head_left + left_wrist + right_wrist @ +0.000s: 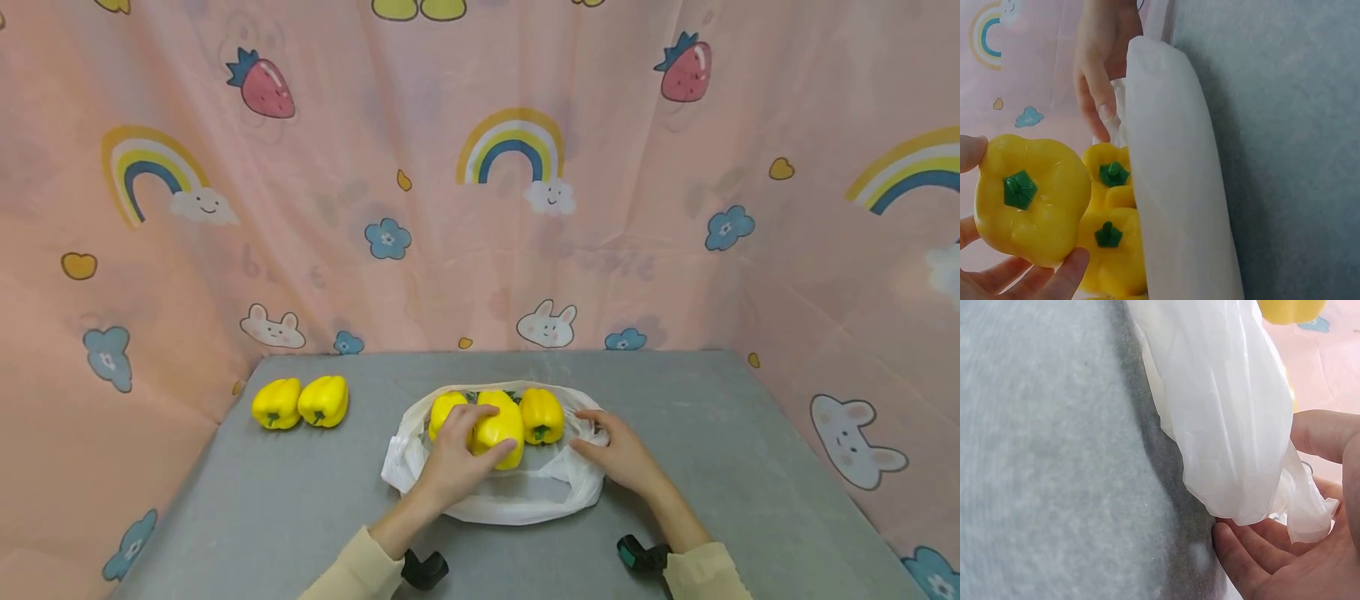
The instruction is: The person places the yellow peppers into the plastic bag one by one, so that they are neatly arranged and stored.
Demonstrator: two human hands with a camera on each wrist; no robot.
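My left hand (455,450) grips a yellow bell pepper (498,429) over the mouth of a white plastic bag (517,510). In the left wrist view, thumb and fingers stand around that pepper (1054,206), its green stem facing the camera. Two more yellow peppers sit in the bag, a left one (446,410) partly covered by my left hand and a right one (542,417). On the bag's right side, my right hand (622,454) holds the rim loosely between thumb and curved fingers. The right wrist view shows a crumpled bag handle (1310,509) against the palm.
Two yellow bell peppers, one (277,404) beside another (324,402), stand at the back left of the grey table (712,467). A pink printed curtain (630,250) rises along the table's back and sides.
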